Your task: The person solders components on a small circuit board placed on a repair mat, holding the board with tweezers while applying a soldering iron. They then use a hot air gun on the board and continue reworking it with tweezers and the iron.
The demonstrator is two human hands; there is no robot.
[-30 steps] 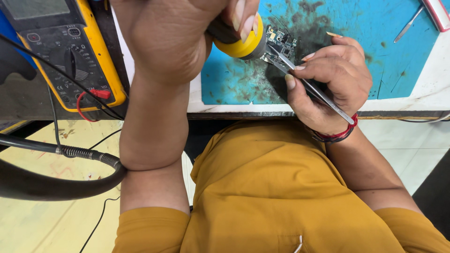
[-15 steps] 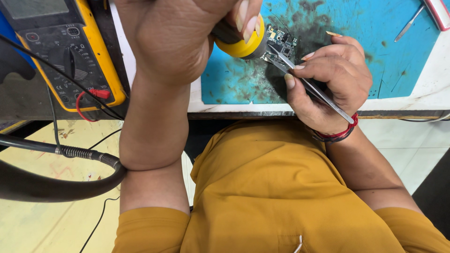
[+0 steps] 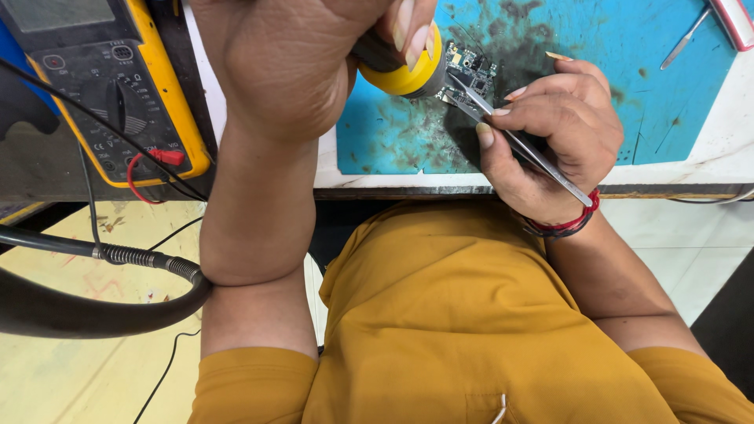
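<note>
Tweezers (image 3: 518,145) in right hand (image 3: 550,141), tips on circuit board (image 3: 468,72)

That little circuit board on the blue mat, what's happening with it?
A person in a mustard shirt is working on the small circuit board on a stained blue mat. The left hand grips a tool with a yellow and black handle, its front end at the board. The right hand holds metal tweezers with their tips on the board. A yellow multimeter sits to the left, with leads plugged in.
</note>
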